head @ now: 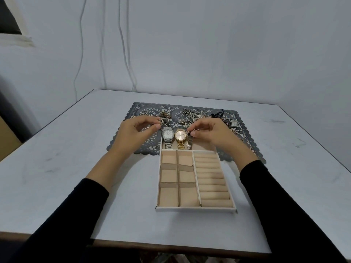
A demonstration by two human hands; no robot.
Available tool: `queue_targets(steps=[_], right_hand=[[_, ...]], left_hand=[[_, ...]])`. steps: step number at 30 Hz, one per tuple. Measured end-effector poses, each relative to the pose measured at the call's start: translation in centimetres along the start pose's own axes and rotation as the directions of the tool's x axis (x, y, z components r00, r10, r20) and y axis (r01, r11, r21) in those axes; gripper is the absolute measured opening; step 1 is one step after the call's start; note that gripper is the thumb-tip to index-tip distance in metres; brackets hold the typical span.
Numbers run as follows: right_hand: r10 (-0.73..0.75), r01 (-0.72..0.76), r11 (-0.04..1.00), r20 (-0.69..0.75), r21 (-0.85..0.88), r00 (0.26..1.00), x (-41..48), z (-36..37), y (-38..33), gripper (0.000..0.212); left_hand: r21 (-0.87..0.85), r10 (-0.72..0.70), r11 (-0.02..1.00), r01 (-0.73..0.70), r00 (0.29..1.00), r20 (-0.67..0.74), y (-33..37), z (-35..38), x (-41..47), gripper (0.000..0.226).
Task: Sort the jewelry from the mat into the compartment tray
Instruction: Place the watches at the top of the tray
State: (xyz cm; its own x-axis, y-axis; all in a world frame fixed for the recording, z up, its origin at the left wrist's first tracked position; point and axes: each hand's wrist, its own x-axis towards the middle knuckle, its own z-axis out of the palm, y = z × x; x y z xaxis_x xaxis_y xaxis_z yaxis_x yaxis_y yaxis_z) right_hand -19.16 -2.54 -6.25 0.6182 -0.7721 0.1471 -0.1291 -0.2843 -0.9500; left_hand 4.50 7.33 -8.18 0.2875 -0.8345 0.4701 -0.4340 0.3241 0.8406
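Note:
A beige compartment tray lies on the table, its far end over a grey lace mat. In the tray's far compartment lie a silver watch and a gold watch. Beside them is a third, slimmer watch; my right hand pinches its top end with thumb and forefinger. My left hand hovers left of the silver watch with curled fingers, and I cannot tell whether it holds anything. Tangled chains and necklaces lie on the mat behind my hands.
Another small watch rests at the mat's right side, near a dark cord. More small jewelry sits at the mat's left rear. The tray's square cells and ring rolls hold nothing. White table, wall close behind.

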Motion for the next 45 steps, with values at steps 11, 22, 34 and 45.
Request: queue_targets(steps=[11, 22, 34, 45], right_hand=[[0.025, -0.028, 0.997, -0.029, -0.079, 0.999, 0.6, 0.2, 0.4, 0.013], [0.006, -0.027, 0.967, -0.083, -0.254, 0.997, 1.4, 0.0, 0.9, 0.013], [-0.011, -0.018, 0.956, -0.096, -0.292, 0.995, 1.6, 0.0, 1.3, 0.013], [-0.049, -0.005, 0.88, -0.1, -0.476, 0.994, 1.2, 0.6, 1.2, 0.019]], left_hand=[[0.021, -0.009, 1.0, 0.009, 1.0, -0.008, -0.1, -0.1, -0.1, 0.015], [0.005, -0.016, 1.0, 0.016, 1.0, 0.001, -0.1, 0.1, -0.1, 0.014], [0.016, -0.026, 1.0, 0.026, 1.0, 0.006, -0.2, 0.2, -0.1, 0.012], [0.028, -0.027, 0.999, 0.027, 0.999, 0.018, -0.5, 0.2, -0.3, 0.013]])
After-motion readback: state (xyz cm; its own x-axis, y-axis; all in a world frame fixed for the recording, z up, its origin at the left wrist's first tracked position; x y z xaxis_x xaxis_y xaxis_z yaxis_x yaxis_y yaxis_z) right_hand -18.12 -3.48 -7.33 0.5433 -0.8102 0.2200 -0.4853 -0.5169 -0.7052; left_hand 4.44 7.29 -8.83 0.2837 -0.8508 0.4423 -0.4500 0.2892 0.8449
